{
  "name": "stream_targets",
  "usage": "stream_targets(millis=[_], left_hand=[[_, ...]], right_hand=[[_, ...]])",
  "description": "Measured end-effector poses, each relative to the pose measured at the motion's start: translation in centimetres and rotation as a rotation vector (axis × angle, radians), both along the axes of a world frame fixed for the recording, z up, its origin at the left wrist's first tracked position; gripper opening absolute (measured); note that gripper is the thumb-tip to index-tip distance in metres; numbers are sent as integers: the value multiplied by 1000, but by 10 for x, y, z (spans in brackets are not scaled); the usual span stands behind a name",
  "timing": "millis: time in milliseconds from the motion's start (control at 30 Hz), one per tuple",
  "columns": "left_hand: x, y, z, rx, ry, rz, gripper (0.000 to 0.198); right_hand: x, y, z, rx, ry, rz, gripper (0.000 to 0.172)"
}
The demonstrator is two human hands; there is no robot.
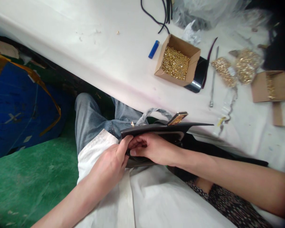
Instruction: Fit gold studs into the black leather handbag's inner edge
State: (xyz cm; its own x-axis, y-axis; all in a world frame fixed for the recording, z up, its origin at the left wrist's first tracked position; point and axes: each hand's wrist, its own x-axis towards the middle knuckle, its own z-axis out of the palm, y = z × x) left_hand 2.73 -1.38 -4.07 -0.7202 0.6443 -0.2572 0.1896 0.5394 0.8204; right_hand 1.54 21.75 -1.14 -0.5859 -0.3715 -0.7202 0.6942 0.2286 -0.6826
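Both my left hand (108,165) and my right hand (150,148) grip a flat black leather bag (154,129) held over my lap. My left hand's thumb and fingers hold its near end. The fingers of my right hand wrap its lower edge beside them, and part of the bag is hidden behind both hands. A gold-coloured metal plate (177,118) stands up from the bag's top edge. A crumpled strip of clear plastic (152,114) sticks out behind it. A small gold stud (132,123) shows at the bag's far corner.
A white table edge (97,72) runs diagonally above my hands, holding a cardboard box of gold studs (175,62), a blue lighter (154,49), bags of studs (246,66) and a metal awl (213,76). Black cords (156,15) lie beyond. Jeans (90,123) and a white apron (154,202) cover my lap.
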Motion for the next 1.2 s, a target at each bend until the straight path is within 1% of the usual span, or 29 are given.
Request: stream_targets(millis=[233, 333, 433, 500, 567, 633, 733, 833, 900, 933, 1033, 1133, 1200], left_hand=[[-6, 1, 5, 46, -144, 71, 72], [-12, 2, 16, 53, -185, 96, 73], [-17, 2, 28, 59, -216, 109, 78], [-18, 4, 31, 57, -204, 140, 81], [-16, 6, 29, 48, -190, 208, 80], [-13, 9, 24, 49, -196, 300, 75], [-9, 12, 18, 83, -235, 407, 55], [-8, 13, 19, 100, -254, 412, 35], [-6, 14, 20, 80, -246, 402, 29], [-6, 14, 20, 69, -240, 401, 26], [-4, 14, 19, 71, -218, 421, 24], [-4, 13, 16, 110, -205, 460, 25], [-4, 14, 15, 128, -214, 477, 26]], right_hand=[[-5, 1, 4, 67, 108, 86, 5], [-5, 3, 6, 106, 151, 72, 7], [-6, 5, 10, 137, 211, 32, 5], [-6, 5, 13, 148, 245, 36, 6], [-7, 3, 16, 165, 274, 63, 7], [-8, 2, 18, 185, 300, 78, 8], [-10, 3, 20, 171, 312, 95, 6], [-13, 8, 18, 127, 240, 176, 4], [-18, 11, 17, 129, 186, 263, 0], [-21, 12, 17, 135, 175, 307, 2], [-31, 13, 17, 134, 186, 406, 5], [-38, 11, 14, 115, 177, 448, 6], [-39, 10, 9, 82, 147, 470, 9]])
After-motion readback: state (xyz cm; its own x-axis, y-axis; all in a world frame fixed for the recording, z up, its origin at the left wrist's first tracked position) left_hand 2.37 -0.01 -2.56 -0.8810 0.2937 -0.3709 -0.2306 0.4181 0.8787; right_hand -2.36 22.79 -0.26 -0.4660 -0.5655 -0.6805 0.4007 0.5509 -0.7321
